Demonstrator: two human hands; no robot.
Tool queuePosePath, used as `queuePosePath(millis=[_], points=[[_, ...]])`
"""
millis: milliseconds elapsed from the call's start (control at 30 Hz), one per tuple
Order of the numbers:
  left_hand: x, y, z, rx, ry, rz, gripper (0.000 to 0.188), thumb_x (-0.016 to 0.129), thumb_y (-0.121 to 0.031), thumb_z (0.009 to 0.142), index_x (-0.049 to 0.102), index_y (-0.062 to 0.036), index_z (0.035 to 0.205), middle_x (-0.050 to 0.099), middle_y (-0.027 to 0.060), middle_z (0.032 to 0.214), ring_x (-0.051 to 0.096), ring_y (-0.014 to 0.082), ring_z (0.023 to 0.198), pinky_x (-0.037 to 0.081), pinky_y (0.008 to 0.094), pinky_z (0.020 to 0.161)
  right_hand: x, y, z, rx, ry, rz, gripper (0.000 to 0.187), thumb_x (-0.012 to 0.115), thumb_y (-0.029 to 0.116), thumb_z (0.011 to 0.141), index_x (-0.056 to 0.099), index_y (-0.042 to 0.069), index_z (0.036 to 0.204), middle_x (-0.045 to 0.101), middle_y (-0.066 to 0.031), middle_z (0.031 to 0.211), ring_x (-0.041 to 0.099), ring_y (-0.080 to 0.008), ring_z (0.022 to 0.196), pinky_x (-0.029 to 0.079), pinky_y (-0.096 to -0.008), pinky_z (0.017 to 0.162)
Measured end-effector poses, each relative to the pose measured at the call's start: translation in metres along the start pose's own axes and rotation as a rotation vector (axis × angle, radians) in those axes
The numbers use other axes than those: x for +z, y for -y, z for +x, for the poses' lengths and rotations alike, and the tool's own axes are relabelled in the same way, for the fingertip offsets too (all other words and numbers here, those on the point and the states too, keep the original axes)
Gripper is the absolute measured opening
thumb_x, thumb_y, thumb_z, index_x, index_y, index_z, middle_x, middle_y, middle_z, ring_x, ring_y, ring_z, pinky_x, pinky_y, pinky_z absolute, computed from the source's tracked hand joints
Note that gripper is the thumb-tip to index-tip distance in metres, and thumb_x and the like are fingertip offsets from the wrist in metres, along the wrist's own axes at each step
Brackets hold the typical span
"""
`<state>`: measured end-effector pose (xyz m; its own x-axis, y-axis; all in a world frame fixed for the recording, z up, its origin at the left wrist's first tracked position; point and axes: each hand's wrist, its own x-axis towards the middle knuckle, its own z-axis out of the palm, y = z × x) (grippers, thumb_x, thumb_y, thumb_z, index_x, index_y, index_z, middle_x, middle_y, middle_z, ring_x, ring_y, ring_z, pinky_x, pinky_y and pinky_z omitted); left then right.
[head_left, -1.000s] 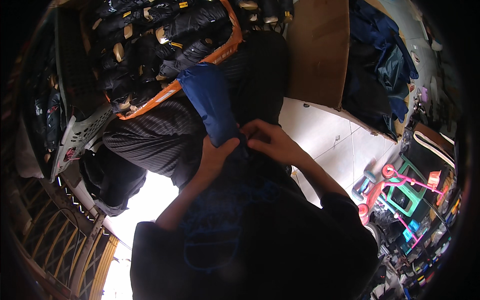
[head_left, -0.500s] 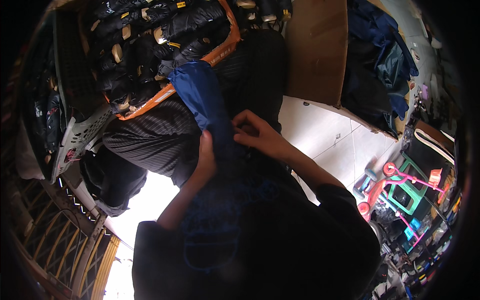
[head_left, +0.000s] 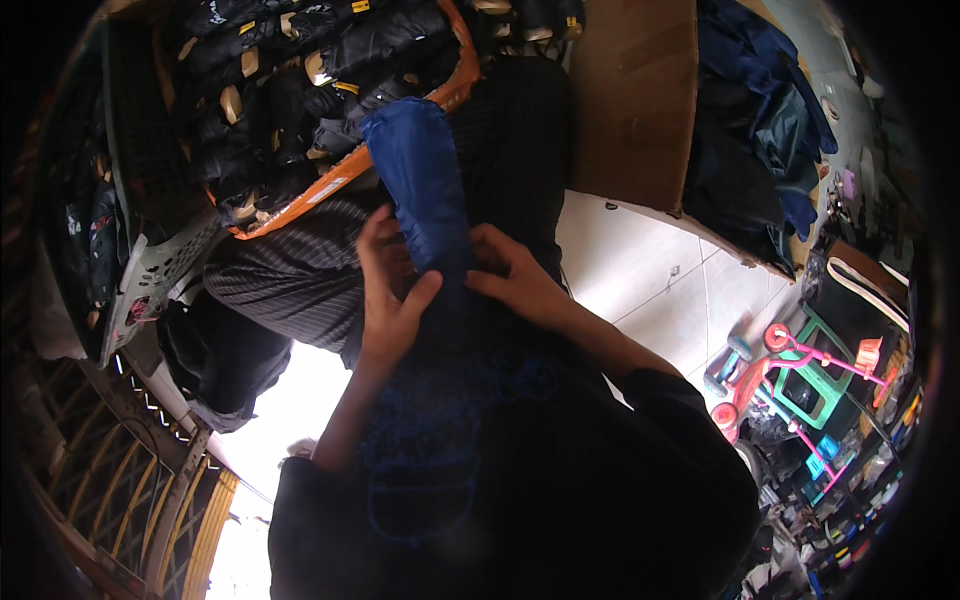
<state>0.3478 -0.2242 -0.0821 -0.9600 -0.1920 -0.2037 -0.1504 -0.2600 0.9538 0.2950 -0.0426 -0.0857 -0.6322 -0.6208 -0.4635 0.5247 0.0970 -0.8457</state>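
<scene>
A blue folded umbrella (head_left: 418,175), long and wrapped in smooth fabric, stands out from my lap, its wide end up against the orange crate's rim. My left hand (head_left: 388,290) grips its left side, with the thumb on the near face and the fingers behind the edge. Along the right edge, my right hand (head_left: 515,280) pinches the lower part between thumb and bent fingers. The near end of the umbrella fades into my dark shirt and cannot be made out.
The orange crate (head_left: 330,187) holds several black folded umbrellas (head_left: 385,45) with pale handles. A grey basket (head_left: 150,280) stands at the left. To the right are a cardboard box (head_left: 632,100) with dark blue fabric (head_left: 745,50), and a pink tricycle (head_left: 765,375) beside a green stool (head_left: 820,390).
The blue umbrella has swung right and more upright. My left hand has moved up along it, its fingers now showing at the left edge. My right hand stays at the right edge.
</scene>
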Motion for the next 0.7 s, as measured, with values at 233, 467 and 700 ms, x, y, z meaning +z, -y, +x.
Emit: queuePosePath(millis=[233,467,700], points=[[-0.013,0.015,-0.007,-0.483,0.287,0.21,0.07,0.072,-0.016,0.084,0.038,0.0028,0.142,0.054,0.0149,0.132,0.051,0.0216,0.123,0.038,0.0348,0.105,-0.011,0.01,-0.003,0.153,0.041,0.105,0.041,0.062,0.014,0.091,0.048,0.002,0.128,0.057,-0.0085,0.121,0.053,-0.0158,0.116,0.042,-0.0298,0.098],[0.005,0.025,0.009,-0.415,0.102,-0.588,0.051,0.069,-0.016,0.085,0.052,0.0043,0.128,0.065,0.0157,0.113,0.061,0.0245,0.11,0.046,0.036,0.097,0.008,0.006,-0.003,0.044,-0.033,-0.044,0.06,0.066,0.026,0.091,0.042,-0.003,0.139,0.056,-0.013,0.13,0.053,-0.0188,0.12,0.042,-0.0317,0.101],[0.015,0.02,0.019,-0.503,0.196,-0.424,0.036,0.066,-0.011,0.084,0.056,0.0029,0.116,0.068,0.0146,0.098,0.067,0.0256,0.098,0.049,0.037,0.092,0.016,0.002,-0.018,0.241,-0.08,-0.168,0.07,0.067,0.033,0.09,0.04,-0.008,0.14,0.058,-0.021,0.126,0.055,-0.0235,0.119,0.041,-0.0331,0.101]])
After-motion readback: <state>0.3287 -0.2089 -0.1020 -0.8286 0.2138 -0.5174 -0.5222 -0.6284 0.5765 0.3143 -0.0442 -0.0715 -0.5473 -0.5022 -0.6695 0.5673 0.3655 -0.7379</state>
